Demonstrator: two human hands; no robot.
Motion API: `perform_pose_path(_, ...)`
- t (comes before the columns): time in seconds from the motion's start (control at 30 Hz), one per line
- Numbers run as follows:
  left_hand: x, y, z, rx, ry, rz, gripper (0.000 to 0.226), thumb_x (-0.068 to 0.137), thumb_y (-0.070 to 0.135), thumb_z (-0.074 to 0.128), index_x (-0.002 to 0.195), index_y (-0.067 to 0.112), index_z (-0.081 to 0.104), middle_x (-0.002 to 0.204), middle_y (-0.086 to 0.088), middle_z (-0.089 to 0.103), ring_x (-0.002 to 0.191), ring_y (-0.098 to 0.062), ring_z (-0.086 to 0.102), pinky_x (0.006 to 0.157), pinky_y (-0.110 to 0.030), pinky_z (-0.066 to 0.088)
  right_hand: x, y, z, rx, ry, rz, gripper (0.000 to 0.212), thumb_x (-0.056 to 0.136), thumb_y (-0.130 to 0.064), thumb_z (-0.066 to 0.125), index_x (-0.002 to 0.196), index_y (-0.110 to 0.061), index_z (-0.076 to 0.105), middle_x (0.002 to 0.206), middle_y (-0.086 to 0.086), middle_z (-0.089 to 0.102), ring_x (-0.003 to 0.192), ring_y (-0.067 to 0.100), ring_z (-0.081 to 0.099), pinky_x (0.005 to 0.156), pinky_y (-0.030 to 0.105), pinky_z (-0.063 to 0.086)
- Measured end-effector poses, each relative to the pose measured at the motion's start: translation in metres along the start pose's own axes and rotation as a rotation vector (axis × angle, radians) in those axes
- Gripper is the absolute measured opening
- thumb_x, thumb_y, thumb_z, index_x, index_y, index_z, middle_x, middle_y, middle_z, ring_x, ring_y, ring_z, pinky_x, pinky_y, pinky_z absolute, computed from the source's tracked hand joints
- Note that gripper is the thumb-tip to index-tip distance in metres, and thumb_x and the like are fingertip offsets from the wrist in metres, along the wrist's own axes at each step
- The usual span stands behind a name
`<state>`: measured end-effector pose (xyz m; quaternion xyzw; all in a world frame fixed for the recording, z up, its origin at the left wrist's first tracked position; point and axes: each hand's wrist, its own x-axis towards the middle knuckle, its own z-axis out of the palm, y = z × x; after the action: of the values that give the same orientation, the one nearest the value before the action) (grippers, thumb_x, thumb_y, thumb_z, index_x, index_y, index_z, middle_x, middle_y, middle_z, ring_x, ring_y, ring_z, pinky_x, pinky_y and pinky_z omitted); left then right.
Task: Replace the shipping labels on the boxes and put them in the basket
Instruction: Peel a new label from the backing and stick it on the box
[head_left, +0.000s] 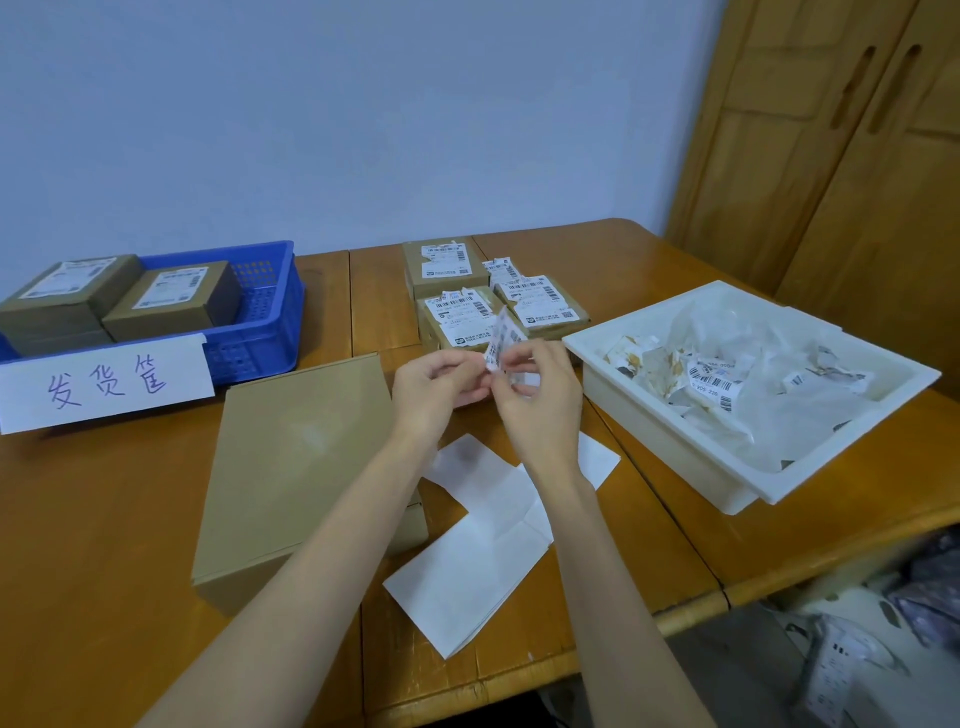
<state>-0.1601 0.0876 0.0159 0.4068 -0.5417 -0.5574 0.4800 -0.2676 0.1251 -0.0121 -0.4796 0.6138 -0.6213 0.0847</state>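
Note:
Both hands meet above the table's middle. My left hand (439, 382) and my right hand (540, 395) pinch a small shipping label (501, 338) between their fingertips; the label stands up, curled, with barcodes on it. A plain brown box (296, 467) without a label lies on the table under my left forearm. The blue basket (260, 322) at the far left holds two labelled boxes (171, 299). Three boxes with torn labels (457, 312) sit behind my hands.
A white tray (675, 441) at the right holds torn label scraps and crumpled backing. White backing sheets (478, 551) lie on the wooden table under my right forearm. A paper sign (104, 384) fronts the basket. Wooden cabinet doors (841, 156) stand at the far right.

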Motion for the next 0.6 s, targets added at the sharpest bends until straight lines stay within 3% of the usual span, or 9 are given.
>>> perform_pose_path(0.3,0.0016,-0.0010,-0.0052,0.012,-0.018,-0.109,0.010,0.092,0.014,0.069,0.098,0.012,0.077,0.088,0.000,0.078,0.078,-0.009,0.074,0.061,-0.020,0.058,-0.0069,0.0083,0.0045,-0.034,0.027,-0.036,0.006,0.090,-0.018,0.067,0.095,-0.020,0.066,0.093,-0.011,0.063,0.087,0.003,0.060,0.074,0.030,0.056)
perform_pose_path(0.6,0.0013,-0.0009,-0.0046,0.081,0.022,-0.108,0.010,0.090,0.018,0.071,0.083,0.021,0.076,0.085,0.004,0.076,0.071,-0.007,0.070,0.057,-0.019,0.055,-0.0086,0.0096,0.0073,-0.091,0.012,-0.062,0.006,0.090,-0.017,0.068,0.095,-0.021,0.067,0.092,-0.014,0.063,0.085,0.002,0.061,0.073,0.026,0.056)
